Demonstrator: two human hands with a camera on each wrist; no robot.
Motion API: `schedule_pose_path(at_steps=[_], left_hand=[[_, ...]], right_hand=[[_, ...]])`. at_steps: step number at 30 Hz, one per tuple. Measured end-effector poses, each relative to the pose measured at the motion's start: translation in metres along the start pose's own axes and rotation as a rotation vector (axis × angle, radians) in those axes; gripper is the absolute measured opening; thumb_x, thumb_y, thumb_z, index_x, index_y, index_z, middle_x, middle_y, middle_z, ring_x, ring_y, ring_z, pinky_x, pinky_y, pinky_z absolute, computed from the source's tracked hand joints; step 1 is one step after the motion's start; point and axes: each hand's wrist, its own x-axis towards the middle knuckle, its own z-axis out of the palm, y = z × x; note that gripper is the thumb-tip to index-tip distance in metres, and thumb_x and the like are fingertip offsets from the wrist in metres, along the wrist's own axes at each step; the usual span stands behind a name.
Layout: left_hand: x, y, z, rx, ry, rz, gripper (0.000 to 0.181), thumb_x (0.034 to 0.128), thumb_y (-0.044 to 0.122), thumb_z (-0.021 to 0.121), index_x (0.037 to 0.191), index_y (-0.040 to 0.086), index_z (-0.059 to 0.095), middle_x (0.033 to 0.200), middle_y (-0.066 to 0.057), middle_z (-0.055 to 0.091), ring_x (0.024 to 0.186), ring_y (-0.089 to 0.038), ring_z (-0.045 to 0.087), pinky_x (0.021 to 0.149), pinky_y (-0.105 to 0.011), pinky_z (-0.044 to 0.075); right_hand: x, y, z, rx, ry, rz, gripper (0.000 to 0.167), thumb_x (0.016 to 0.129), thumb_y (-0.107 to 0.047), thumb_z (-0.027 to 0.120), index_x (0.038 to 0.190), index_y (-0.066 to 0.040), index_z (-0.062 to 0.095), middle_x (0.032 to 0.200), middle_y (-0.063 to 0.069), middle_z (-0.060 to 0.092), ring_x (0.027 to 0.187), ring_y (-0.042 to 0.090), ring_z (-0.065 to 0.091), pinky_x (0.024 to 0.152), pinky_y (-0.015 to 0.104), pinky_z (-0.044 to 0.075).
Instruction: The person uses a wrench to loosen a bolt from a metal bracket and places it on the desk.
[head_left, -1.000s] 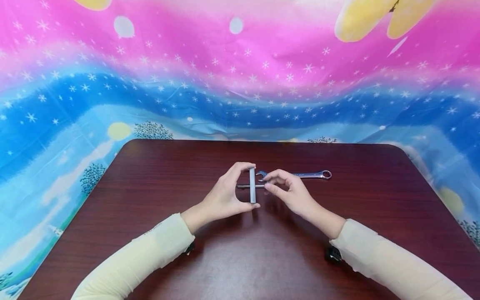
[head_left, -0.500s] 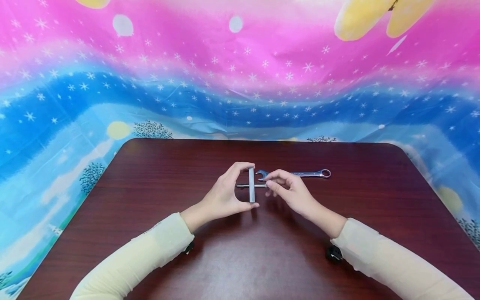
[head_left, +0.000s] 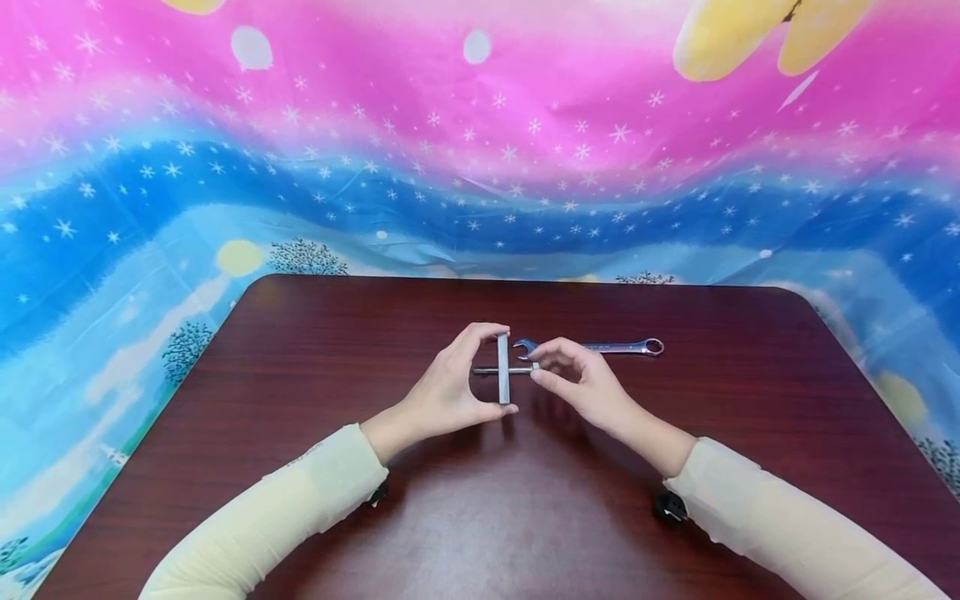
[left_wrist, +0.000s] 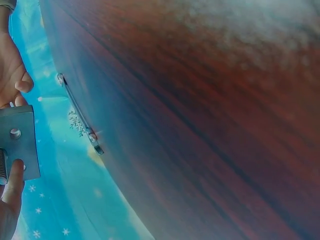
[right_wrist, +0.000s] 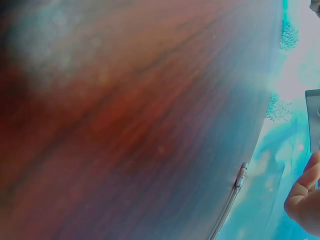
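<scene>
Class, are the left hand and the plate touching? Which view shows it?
Touching: the head view shows the left hand gripping the plate by its opposite edges.

the left sleeve and right sleeve are long, pale cream and lightly creased, each with a broad cuff; faint dark marks run near the left one; a black fitting shows beneath each; left hand and right hand are bare

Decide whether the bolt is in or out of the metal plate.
In. The head view shows the bolt on both sides of the metal plate; the left wrist view shows its threaded end at one face.
</scene>
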Motion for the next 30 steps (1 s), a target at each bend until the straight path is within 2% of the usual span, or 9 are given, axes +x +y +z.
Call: schedule_pose_path(at_steps=[5, 8, 13, 17, 20, 24, 26, 30], left_hand=[[0.0009, 0.0002, 0.0012, -0.002, -0.002, 0.008, 0.092, 0.0667, 0.025, 0.093, 0.140, 0.012, 0.039, 0.133, -0.008, 0.054, 0.119, -0.015, 0.056, 0.100, -0.036, 0.052], [0.0010, 0.0001, 0.0015, -0.002, -0.002, 0.005, 0.092, 0.0669, 0.025, 0.093, 0.141, 0.012, 0.039, 0.134, -0.006, 0.054, 0.120, -0.015, 0.056, 0.101, -0.036, 0.052], [0.0009, -0.0014, 0.0018, -0.005, 0.002, 0.003, 0.092, 0.0666, 0.024, 0.093, 0.141, 0.011, 0.040, 0.133, -0.002, 0.053, 0.120, -0.014, 0.055, 0.100, -0.036, 0.052], [0.0017, -0.0027, 0.0022, -0.004, 0.002, 0.015, 0.092, 0.0666, 0.024, 0.093, 0.141, 0.010, 0.040, 0.133, -0.003, 0.053, 0.121, -0.014, 0.055, 0.101, -0.035, 0.051], [0.0022, -0.0024, 0.0022, -0.005, 0.002, 0.022, 0.092, 0.0665, 0.024, 0.093, 0.140, 0.010, 0.040, 0.134, -0.006, 0.054, 0.121, -0.015, 0.055, 0.102, -0.036, 0.051], [0.0025, -0.0014, 0.0022, -0.005, 0.000, 0.022, 0.092, 0.0664, 0.025, 0.093, 0.140, 0.010, 0.040, 0.134, -0.007, 0.054, 0.121, -0.015, 0.055, 0.102, -0.037, 0.051], [0.0025, -0.0013, 0.0025, -0.005, -0.004, 0.020, 0.092, 0.0665, 0.025, 0.093, 0.141, 0.009, 0.040, 0.134, -0.005, 0.054, 0.121, -0.015, 0.055, 0.103, -0.036, 0.050], [0.0013, -0.0015, 0.0026, -0.004, -0.011, 0.004, 0.091, 0.0669, 0.025, 0.093, 0.141, 0.011, 0.040, 0.134, -0.002, 0.053, 0.121, -0.014, 0.055, 0.102, -0.035, 0.051]], right_hand=[[0.0012, 0.0001, -0.0001, 0.049, -0.019, 0.017, 0.022, 0.096, -0.003, 0.060, 0.114, 0.009, 0.060, 0.097, 0.032, 0.068, 0.082, 0.019, 0.072, 0.074, 0.035, 0.060], [0.0015, 0.0004, 0.0000, 0.015, -0.005, -0.016, 0.023, 0.093, -0.001, 0.064, 0.114, 0.007, 0.061, 0.098, 0.026, 0.069, 0.081, 0.014, 0.069, 0.073, 0.029, 0.057], [0.0016, 0.0022, -0.0007, -0.059, 0.002, -0.078, 0.034, 0.086, 0.003, 0.072, 0.118, 0.004, 0.060, 0.097, 0.016, 0.065, 0.075, 0.012, 0.058, 0.061, 0.025, 0.048], [0.0016, 0.0041, -0.0018, -0.037, -0.001, -0.042, 0.028, 0.090, -0.001, 0.069, 0.117, 0.002, 0.061, 0.100, 0.021, 0.068, 0.080, 0.011, 0.063, 0.067, 0.025, 0.053], [0.0016, 0.0049, -0.0029, 0.009, -0.020, -0.002, 0.020, 0.095, -0.005, 0.063, 0.114, 0.001, 0.062, 0.098, 0.025, 0.069, 0.084, 0.017, 0.069, 0.074, 0.030, 0.057], [0.0026, 0.0053, -0.0037, 0.020, -0.035, 0.008, 0.016, 0.099, -0.007, 0.058, 0.111, 0.000, 0.064, 0.089, 0.024, 0.071, 0.078, 0.026, 0.070, 0.071, 0.034, 0.058], [0.0029, 0.0053, -0.0037, 0.006, -0.026, -0.006, 0.016, 0.098, -0.006, 0.060, 0.111, 0.001, 0.064, 0.090, 0.022, 0.071, 0.077, 0.023, 0.069, 0.070, 0.032, 0.057], [0.0020, 0.0036, -0.0036, -0.045, -0.013, -0.056, 0.024, 0.090, -0.001, 0.069, 0.113, 0.003, 0.063, 0.095, 0.017, 0.068, 0.075, 0.013, 0.063, 0.062, 0.027, 0.053]])
